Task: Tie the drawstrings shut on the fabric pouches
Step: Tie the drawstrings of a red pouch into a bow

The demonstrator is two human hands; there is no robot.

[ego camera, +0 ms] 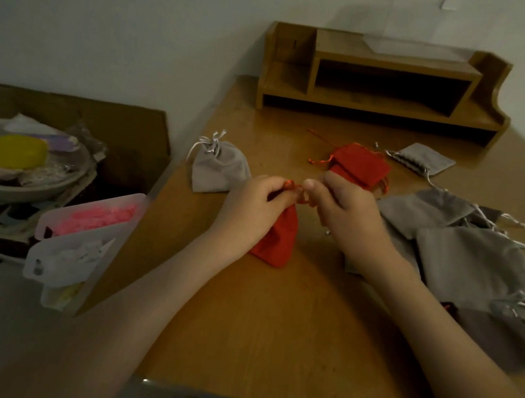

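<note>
A red fabric pouch (277, 237) lies on the wooden table (266, 331) under my hands. My left hand (250, 209) pinches its red drawstring at the pouch's neck. My right hand (344, 212) pinches the other end of the same drawstring (294, 188), just to the right. A grey pouch (217, 168) with a white bow tied at its top sits left of my hands. More red pouches (359, 164) are stacked behind my right hand.
Several loose grey pouches (464, 253) are heaped at the right, one more (422, 158) farther back. A wooden desk organiser (384, 83) stands at the table's far edge. Left of the table, a cardboard box (66, 138) holds a bowl, a yellow thing and plastic trays.
</note>
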